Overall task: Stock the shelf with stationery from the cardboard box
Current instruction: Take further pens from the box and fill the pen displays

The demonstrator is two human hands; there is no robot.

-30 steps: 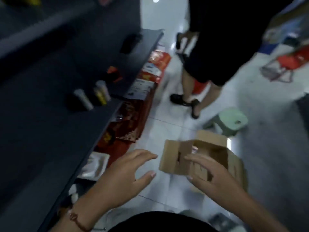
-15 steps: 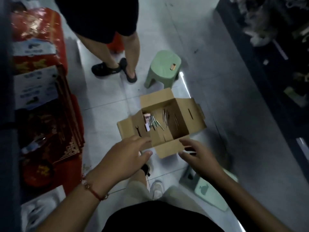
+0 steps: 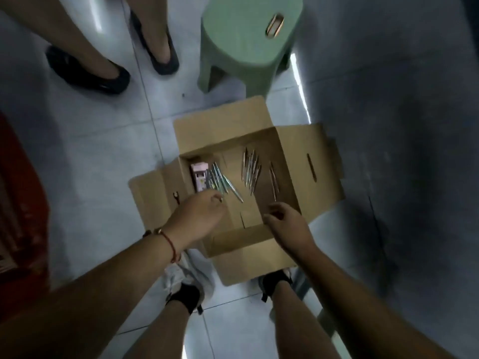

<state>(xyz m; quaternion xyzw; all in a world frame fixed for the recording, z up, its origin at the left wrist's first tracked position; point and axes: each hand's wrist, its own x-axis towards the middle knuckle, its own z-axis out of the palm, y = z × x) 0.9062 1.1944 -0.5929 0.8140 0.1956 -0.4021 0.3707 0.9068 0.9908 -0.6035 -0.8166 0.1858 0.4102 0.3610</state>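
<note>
Here, the open brown cardboard box (image 3: 305, 161) stands on the floor, with loose slim pens (image 3: 250, 172) scattered across its bottom. My left hand (image 3: 199, 216) reaches inside it, fingers curled near the pens; whether they pinch one I cannot tell. My right hand (image 3: 287, 224) hovers over its near wall, fingers loosely bent, empty.

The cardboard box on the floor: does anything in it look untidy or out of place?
Somewhat. In the cardboard box the pens lie loose in separate clusters on the bottom, pointing different ways, not bundled. Only the pink pack sits neatly against the left wall. Nothing looks spilled or damaged.
</note>
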